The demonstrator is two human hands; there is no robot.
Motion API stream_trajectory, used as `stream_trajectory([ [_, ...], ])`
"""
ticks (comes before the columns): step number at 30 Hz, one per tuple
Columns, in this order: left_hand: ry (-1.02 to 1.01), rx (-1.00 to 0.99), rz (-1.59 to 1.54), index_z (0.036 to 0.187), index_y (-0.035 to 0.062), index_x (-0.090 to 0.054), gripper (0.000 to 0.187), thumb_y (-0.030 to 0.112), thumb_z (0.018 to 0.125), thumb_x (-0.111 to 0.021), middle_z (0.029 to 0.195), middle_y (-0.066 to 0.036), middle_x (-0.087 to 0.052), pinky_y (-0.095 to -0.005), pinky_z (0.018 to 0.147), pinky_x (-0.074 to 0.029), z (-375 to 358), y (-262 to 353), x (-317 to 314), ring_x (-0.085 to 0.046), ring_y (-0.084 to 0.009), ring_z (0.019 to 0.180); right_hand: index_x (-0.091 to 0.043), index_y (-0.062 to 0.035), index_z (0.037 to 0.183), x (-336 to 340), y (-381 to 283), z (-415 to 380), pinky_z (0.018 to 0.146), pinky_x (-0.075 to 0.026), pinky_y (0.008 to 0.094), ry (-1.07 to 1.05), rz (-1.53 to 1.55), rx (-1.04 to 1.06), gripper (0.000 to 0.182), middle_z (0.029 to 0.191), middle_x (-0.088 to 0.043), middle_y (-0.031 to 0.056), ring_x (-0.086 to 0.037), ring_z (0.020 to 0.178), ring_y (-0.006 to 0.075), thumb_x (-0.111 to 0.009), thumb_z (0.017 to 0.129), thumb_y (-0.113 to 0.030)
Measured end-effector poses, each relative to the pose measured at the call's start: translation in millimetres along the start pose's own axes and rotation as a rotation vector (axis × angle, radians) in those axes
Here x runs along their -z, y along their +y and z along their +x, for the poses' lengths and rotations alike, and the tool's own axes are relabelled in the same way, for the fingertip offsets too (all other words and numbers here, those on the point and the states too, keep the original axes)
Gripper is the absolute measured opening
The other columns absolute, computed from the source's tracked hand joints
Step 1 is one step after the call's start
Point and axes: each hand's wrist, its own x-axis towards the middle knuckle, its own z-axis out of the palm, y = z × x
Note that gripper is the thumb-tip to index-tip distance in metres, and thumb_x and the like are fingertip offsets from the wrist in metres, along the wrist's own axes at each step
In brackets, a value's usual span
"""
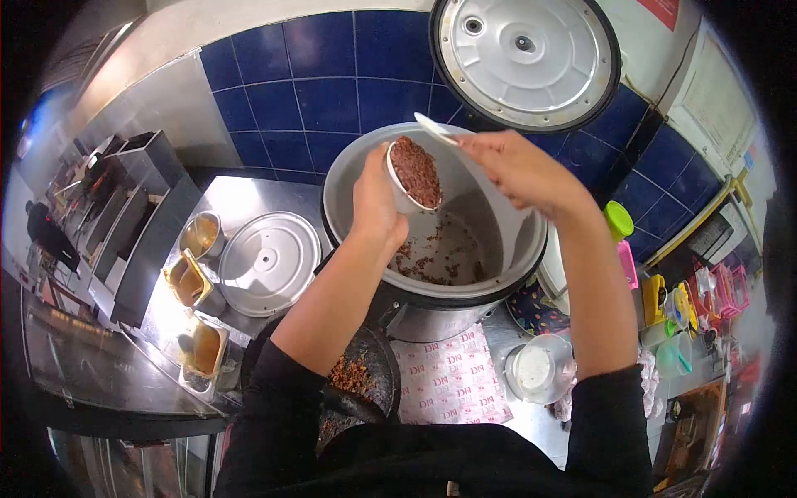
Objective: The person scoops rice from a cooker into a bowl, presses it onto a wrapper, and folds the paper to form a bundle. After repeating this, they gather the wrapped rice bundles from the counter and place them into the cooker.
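Observation:
My left hand (376, 195) is wrapped round a white bowl (402, 197) heaped with reddish-brown rice (416, 173). The bowl is tilted over the mouth of a large rice cooker (353, 158). In my right hand (519, 170) is a white rice paddle (433, 129), its blade pointing left, just above and apart from the bowl. Scattered clumps of the same rice lie at the bottom of the cooker's grey pot. The cooker's hinged lid (531, 62) stands raised behind it.
Left of the cooker are a round metal lid (270, 264) and several metal containers (202, 235). A dark pan (378, 365) of chopped food sits below my left forearm. Printed paper (455, 378) and a clear bowl (510, 382) lie in front; colourful plastic baskets (730, 290) stand at right.

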Motion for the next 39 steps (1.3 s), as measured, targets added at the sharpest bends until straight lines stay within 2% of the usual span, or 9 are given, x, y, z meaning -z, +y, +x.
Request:
stream_trajectory([
  [4,-0.095,0.106,0.089,0.119,0.0084,-0.050,0.039,0.035,0.094,-0.036,0.116,-0.009,-0.057,-0.0468,0.087,-0.049,3,-1,6,-0.059,-0.0235,0.103,-0.064,-0.0115,0.112,-9,2,16,0.063,-0.046,0.0346,-0.027,-0.188,0.017,0.035,0.071,-0.064,0.0076,-0.055,0.064,0.0150,-0.045,0.095,-0.034],
  [6,-0.090,0.115,0.050,0.119,0.0072,-0.050,0.043,0.038,0.093,-0.036,0.115,-0.012,-0.056,-0.0485,0.087,-0.048,1,1,6,-0.058,-0.0257,0.103,-0.066,-0.0099,0.106,-33,23,23,0.063,-0.046,0.0370,-0.017,-0.242,0.514,0.034,0.072,-0.065,0.0137,-0.057,0.062,0.0217,-0.045,0.094,-0.034],
  [7,-0.100,0.173,0.022,0.120,0.0080,-0.049,0.046,0.042,0.092,-0.035,0.116,-0.014,-0.054,-0.0506,0.089,-0.047,4,2,10,-0.056,-0.0280,0.105,-0.066,-0.0091,0.103,-41,28,19,0.066,-0.046,0.0400,0.024,-0.311,0.528,0.032,0.078,-0.063,0.0207,-0.060,0.067,0.0322,-0.046,0.093,-0.031],
  [10,-0.028,0.271,0.017,0.123,0.0106,-0.048,0.046,0.042,0.092,-0.033,0.119,-0.014,-0.052,-0.0518,0.090,-0.045,-1,0,8,-0.054,-0.0289,0.109,-0.066,-0.0108,0.105,-39,28,13,0.070,-0.046,0.0420,0.029,-0.355,0.459,0.030,0.086,-0.063,0.0226,-0.060,0.077,0.0388,-0.047,0.092,-0.030],
  [22,-0.017,0.201,-0.017,0.121,0.0102,-0.049,0.046,0.039,0.096,-0.023,0.121,-0.015,-0.052,-0.0525,0.088,-0.045,-9,7,1,-0.051,-0.0313,0.110,-0.062,-0.0218,0.118,-42,25,-11,0.072,-0.048,0.0413,0.103,-0.382,0.388,0.030,0.087,-0.064,0.0198,-0.063,0.079,0.0356,-0.049,0.092,-0.029],
  [27,0.028,0.089,-0.137,0.126,0.0083,-0.045,0.042,0.036,0.096,-0.033,0.128,-0.018,-0.048,-0.0587,0.100,-0.036,-8,18,-4,-0.044,-0.0340,0.122,-0.064,-0.0091,0.110,4,50,30,0.076,-0.049,0.0399,0.279,-0.059,0.498,0.028,0.095,-0.065,0.0219,-0.063,0.087,0.0355,-0.051,0.089,-0.022],
  [29,0.056,0.082,-0.224,0.127,0.0065,-0.042,0.044,0.037,0.095,-0.035,0.129,-0.018,-0.046,-0.0567,0.101,-0.035,-13,28,-1,-0.043,-0.0342,0.122,-0.057,-0.0046,0.116,17,43,35,0.083,-0.046,0.0350,0.024,-0.526,-0.009,0.032,0.107,-0.062,0.0165,-0.061,0.090,0.0242,-0.056,0.087,-0.018],
  [35,-0.128,-0.038,-0.516,0.125,-0.0034,-0.040,0.038,0.020,0.095,-0.039,0.133,-0.028,-0.038,-0.0627,0.106,-0.024,-24,42,26,-0.036,-0.0387,0.126,-0.064,-0.0017,0.100,-28,78,126,0.078,-0.049,0.0409,-0.543,-1.231,0.067,0.023,0.094,-0.066,0.0170,-0.062,0.089,0.0340,-0.059,0.079,-0.007],
  [39,-0.187,-0.082,-0.237,0.123,-0.0025,-0.044,0.034,0.015,0.094,-0.047,0.134,-0.017,-0.044,-0.0423,0.107,-0.038,-28,46,37,-0.043,-0.0228,0.124,-0.066,-0.0061,0.103,-91,102,177,0.077,-0.050,0.0414,-0.541,-1.150,0.134,0.025,0.100,-0.066,0.0147,-0.063,0.093,0.0321,-0.060,0.079,-0.010],
])
